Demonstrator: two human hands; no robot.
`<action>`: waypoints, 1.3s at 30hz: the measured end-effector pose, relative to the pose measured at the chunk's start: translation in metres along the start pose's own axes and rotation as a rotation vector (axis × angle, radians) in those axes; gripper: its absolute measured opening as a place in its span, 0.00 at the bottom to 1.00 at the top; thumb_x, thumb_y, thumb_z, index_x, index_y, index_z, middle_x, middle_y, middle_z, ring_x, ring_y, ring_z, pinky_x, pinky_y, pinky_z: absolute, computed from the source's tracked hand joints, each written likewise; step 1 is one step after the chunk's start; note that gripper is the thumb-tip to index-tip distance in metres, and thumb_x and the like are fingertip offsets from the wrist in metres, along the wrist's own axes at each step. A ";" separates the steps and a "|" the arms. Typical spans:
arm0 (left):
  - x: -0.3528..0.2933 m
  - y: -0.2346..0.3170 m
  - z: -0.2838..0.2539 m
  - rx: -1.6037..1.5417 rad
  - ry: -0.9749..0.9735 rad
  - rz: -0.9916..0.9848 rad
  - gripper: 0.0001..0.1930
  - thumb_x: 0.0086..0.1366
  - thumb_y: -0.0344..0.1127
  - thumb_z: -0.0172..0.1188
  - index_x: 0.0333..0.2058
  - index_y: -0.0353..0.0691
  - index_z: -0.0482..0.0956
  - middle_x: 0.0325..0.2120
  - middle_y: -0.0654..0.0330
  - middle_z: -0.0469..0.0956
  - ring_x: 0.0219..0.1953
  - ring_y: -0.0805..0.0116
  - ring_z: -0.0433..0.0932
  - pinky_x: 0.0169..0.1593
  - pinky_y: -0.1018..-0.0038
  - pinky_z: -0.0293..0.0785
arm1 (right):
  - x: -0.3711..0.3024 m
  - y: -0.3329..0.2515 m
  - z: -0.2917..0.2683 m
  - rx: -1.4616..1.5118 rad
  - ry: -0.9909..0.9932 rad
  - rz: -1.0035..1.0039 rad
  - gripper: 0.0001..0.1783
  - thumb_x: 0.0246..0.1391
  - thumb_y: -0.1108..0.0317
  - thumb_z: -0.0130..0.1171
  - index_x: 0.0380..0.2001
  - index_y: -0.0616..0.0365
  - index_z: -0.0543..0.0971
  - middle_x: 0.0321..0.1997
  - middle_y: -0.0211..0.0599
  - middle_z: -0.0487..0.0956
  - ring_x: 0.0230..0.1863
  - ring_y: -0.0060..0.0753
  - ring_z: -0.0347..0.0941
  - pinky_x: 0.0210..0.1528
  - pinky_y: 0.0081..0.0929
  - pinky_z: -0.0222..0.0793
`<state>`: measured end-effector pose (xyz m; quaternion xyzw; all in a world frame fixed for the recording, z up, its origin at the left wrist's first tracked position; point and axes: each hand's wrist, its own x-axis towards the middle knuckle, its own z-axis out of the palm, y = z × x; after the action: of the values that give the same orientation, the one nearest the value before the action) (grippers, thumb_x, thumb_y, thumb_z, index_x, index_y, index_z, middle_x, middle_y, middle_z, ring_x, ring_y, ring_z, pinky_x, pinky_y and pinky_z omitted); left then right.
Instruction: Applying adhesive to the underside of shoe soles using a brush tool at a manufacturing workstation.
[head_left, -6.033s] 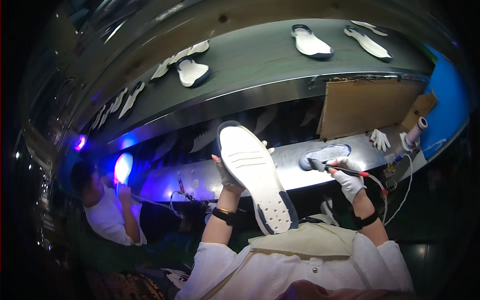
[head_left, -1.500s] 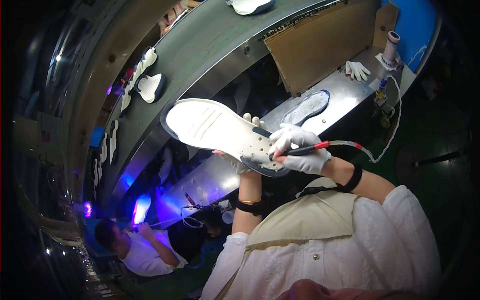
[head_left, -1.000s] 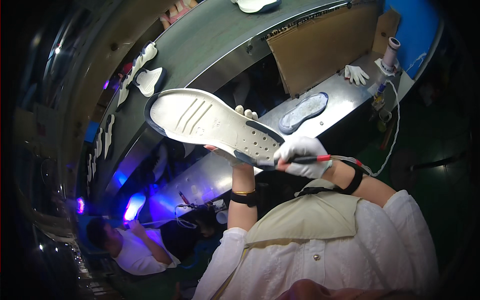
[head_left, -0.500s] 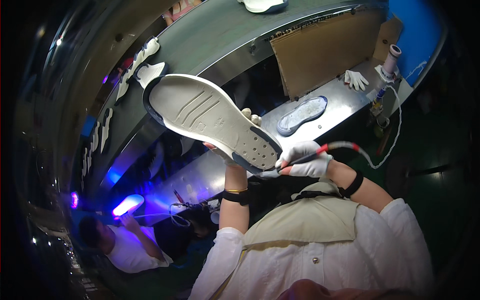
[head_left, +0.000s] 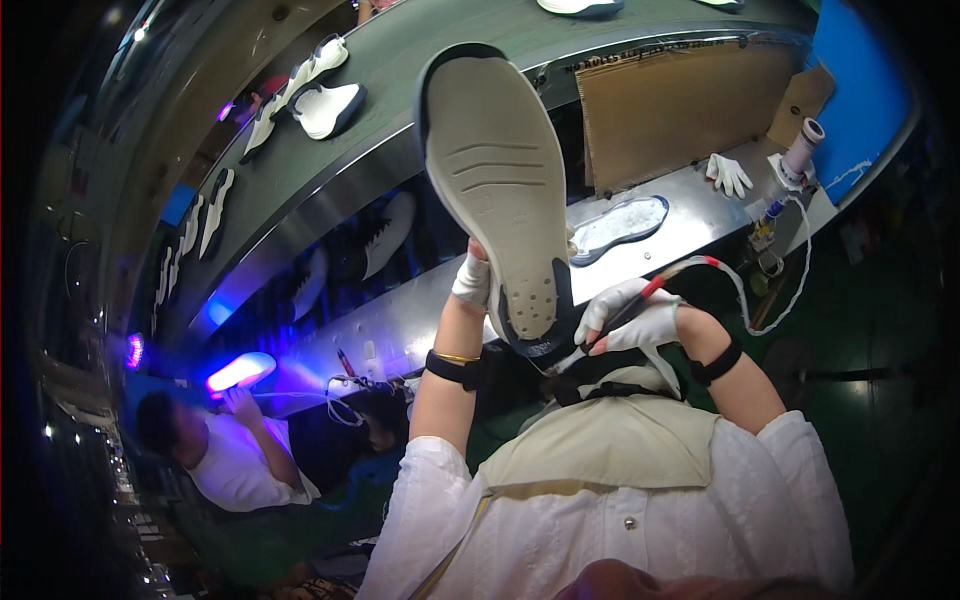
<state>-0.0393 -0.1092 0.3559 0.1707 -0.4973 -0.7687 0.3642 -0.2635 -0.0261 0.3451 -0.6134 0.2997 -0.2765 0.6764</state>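
My left hand [head_left: 473, 276], in a white glove with bare fingertips, grips a large shoe sole [head_left: 500, 210] by its edges. The sole is pale grey inside with a dark navy rim at both ends; a patch of small holes lies toward me. In my right hand [head_left: 628, 316], gloved the same way, is a dark pen-like brush [head_left: 627, 312] fed by a white tube with red bands. Its pale tip [head_left: 563, 363] is close beside the sole's near end; whether it touches I cannot tell.
A second sole [head_left: 622, 228] with a whitish inside lies on the metal ledge [head_left: 690, 220], near a loose glove [head_left: 728, 175] and a pink cylinder [head_left: 803, 150]. Behind runs a green conveyor [head_left: 420, 80] carrying several soles. At left, a co-worker [head_left: 235, 450] holds a sole under violet light.
My left hand has turned the sole more upright, its far end swinging up and right. The brush has moved slightly, staying by the near end. Soles on the conveyor have shifted.
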 end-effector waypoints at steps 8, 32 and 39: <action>-0.002 0.002 -0.003 -0.196 0.103 -0.143 0.45 0.56 0.68 0.55 0.60 0.37 0.61 0.52 0.47 0.71 0.51 0.58 0.75 0.54 0.65 0.73 | 0.018 -0.006 0.019 -0.306 0.170 -0.516 0.09 0.41 0.81 0.65 0.23 0.55 0.77 0.29 0.32 0.79 0.35 0.31 0.76 0.39 0.25 0.70; -0.010 0.002 -0.002 -0.099 0.443 -0.279 0.32 0.60 0.58 0.59 0.55 0.41 0.69 0.43 0.57 0.77 0.42 0.66 0.78 0.44 0.70 0.76 | 0.017 -0.006 -0.002 -0.272 0.036 -0.237 0.07 0.41 0.81 0.59 0.23 0.56 0.76 0.32 0.32 0.77 0.37 0.28 0.73 0.42 0.25 0.69; -0.017 -0.002 -0.008 -0.257 0.361 -0.234 0.31 0.62 0.56 0.57 0.55 0.39 0.68 0.44 0.56 0.76 0.42 0.66 0.78 0.46 0.70 0.77 | 0.026 -0.009 -0.019 -0.233 0.202 -0.361 0.08 0.42 0.83 0.57 0.22 0.57 0.76 0.33 0.32 0.77 0.38 0.27 0.73 0.44 0.24 0.68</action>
<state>-0.0233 -0.1011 0.3493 0.3142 -0.2994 -0.8195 0.3744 -0.2605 -0.0592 0.3507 -0.7001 0.2809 -0.4165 0.5074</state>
